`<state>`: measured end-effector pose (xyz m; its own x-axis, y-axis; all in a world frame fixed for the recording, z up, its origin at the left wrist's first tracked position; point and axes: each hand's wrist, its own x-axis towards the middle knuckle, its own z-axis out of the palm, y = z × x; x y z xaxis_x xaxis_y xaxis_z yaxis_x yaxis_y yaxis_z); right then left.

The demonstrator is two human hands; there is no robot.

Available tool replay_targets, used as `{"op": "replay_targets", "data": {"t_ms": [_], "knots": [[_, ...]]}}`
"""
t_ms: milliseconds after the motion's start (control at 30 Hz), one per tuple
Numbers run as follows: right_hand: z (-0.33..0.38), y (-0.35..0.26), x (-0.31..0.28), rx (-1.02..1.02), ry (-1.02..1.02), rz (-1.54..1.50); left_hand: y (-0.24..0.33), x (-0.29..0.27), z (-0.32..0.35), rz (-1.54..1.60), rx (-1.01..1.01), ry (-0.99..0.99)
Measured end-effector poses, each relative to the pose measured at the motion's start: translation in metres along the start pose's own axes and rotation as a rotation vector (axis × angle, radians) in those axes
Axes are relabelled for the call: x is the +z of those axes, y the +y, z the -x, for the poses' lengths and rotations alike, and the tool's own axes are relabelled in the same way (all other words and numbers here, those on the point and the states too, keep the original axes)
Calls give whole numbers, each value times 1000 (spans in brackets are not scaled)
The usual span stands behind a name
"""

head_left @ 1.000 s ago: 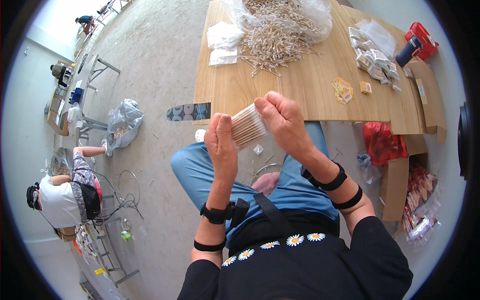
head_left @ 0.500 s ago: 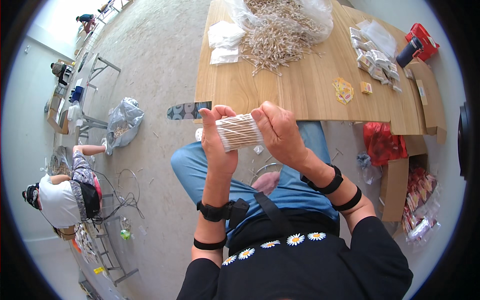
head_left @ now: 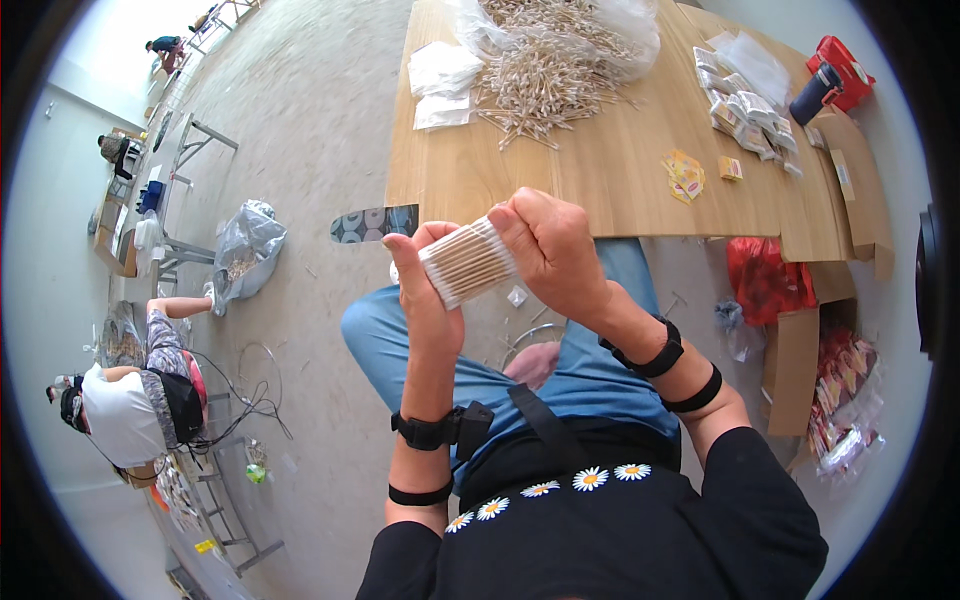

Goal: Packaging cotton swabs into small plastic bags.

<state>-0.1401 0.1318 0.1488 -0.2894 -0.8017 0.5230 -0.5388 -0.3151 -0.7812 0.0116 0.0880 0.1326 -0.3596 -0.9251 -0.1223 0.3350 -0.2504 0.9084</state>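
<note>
A bundle of cotton swabs point(head_left: 468, 264), with brown sticks and white tips, is held up over my lap between both hands. My left hand point(head_left: 428, 275) grips its left end, thumb upright along the near side and fingers behind. My right hand point(head_left: 552, 250) is closed around the right end, with the thumb pressed on the white tips. The sticks lie side by side and slope up to the right. Beyond my hands, a large heap of loose cotton swabs point(head_left: 555, 85) spills from a clear plastic bag point(head_left: 632, 45) onto the wooden table point(head_left: 610, 190).
White plastic sachets point(head_left: 443, 85) lie left of the heap. To the right are yellow cards point(head_left: 684, 176), a small yellow box point(head_left: 730, 168), packed white packets point(head_left: 750, 115) and a dark bottle point(head_left: 816, 94). An open cardboard box point(head_left: 792, 375) stands below. Another person point(head_left: 125, 415) works at the left.
The bundle has tilted, its right end rising, and its sticks now lie more evenly. My right hand has moved slightly up and left; my left hand has shifted a little left.
</note>
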Motion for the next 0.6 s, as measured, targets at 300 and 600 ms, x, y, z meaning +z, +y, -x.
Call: {"op": "replay_targets", "data": {"t_ms": [300,600], "knots": [[2,-1,3,132,4,-197,-9,-3,-1,-21,92,26],[5,-5,-6,255,20,-330,-13,6,0,21,245,140]]}}
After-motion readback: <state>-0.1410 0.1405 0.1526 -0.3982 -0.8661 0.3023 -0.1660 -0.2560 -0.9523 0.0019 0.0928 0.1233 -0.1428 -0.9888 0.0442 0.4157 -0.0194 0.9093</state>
